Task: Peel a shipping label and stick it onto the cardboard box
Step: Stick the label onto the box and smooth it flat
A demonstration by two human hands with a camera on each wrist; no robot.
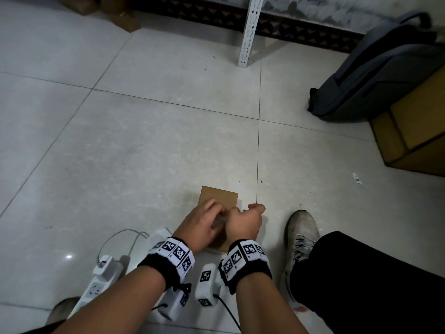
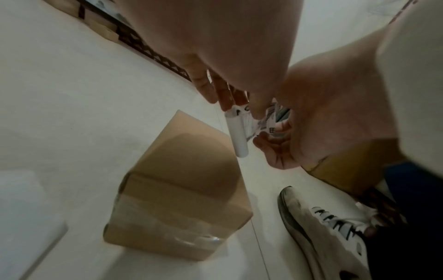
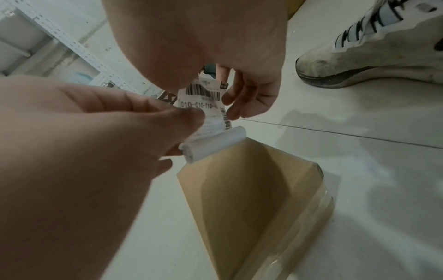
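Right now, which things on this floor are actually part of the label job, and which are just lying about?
Part of the job:
- shipping label, pinched by both hands, left hand and right hand
- its curled white backing
- cardboard box below

Lying about:
- grey backpack
- power strip
- larger carton
- white slotted post

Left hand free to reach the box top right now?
Probably not yet. The left hand is pinching the shipping label, shared with the right hand. The cardboard box top sits bare just below, so the path is free once it lets go.
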